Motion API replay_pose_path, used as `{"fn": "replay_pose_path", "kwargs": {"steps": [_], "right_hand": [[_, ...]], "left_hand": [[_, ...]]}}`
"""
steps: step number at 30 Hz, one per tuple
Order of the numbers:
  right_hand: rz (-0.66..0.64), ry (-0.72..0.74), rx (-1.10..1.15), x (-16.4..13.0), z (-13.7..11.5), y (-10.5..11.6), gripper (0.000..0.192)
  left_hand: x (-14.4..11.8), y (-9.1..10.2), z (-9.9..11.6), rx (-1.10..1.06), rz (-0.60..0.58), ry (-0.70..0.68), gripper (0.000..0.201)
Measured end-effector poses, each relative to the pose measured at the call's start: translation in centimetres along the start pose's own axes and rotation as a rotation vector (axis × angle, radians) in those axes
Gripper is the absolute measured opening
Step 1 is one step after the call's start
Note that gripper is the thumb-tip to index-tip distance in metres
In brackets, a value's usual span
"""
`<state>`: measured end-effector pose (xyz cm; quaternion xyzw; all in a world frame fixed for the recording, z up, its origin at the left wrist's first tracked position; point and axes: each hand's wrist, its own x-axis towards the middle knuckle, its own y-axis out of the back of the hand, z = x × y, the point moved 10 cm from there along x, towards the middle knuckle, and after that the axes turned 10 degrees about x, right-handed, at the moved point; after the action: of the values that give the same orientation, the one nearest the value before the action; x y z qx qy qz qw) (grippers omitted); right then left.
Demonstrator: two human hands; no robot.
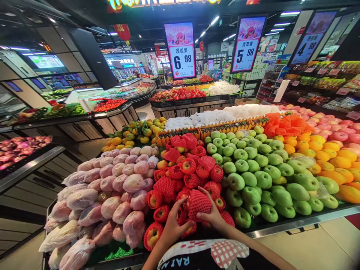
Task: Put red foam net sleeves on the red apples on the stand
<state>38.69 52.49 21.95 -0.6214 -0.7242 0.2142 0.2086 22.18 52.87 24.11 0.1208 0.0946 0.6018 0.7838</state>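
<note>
A fruit that looks like an apple in a red foam net (198,205) is in my right hand (214,214), with the thumb on its near side and a finger stretched over the top. My left hand (174,224) curves beside it on the left, thumb and fingers apart; its fingertips come close to the net, and I cannot tell whether they touch. Both hands are above a heap of similar apples in red foam nets (188,166). One netted apple (153,235) lies left of my left wrist.
Wrapped pinkish fruit (112,206) is piled on the left, green apples (253,176) on the right. Farther right are orange fruits (332,155). A metal edge (295,224) runs along the stand's front. Price screens (180,50) hang beyond it.
</note>
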Motion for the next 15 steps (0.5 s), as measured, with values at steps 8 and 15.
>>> {"fn": "replay_pose_path", "kwargs": {"steps": [8,15], "right_hand": [[-0.037,-0.013,0.031,0.7,0.9,-0.5,0.058],[0.004,-0.108,0.225,0.2,2.1,0.0,0.051]], "left_hand": [[0.0,-0.4,-0.7,0.141,0.117,-0.009,0.048],[0.1,-0.1,1.3,0.159,0.127,-0.187,0.014]]}}
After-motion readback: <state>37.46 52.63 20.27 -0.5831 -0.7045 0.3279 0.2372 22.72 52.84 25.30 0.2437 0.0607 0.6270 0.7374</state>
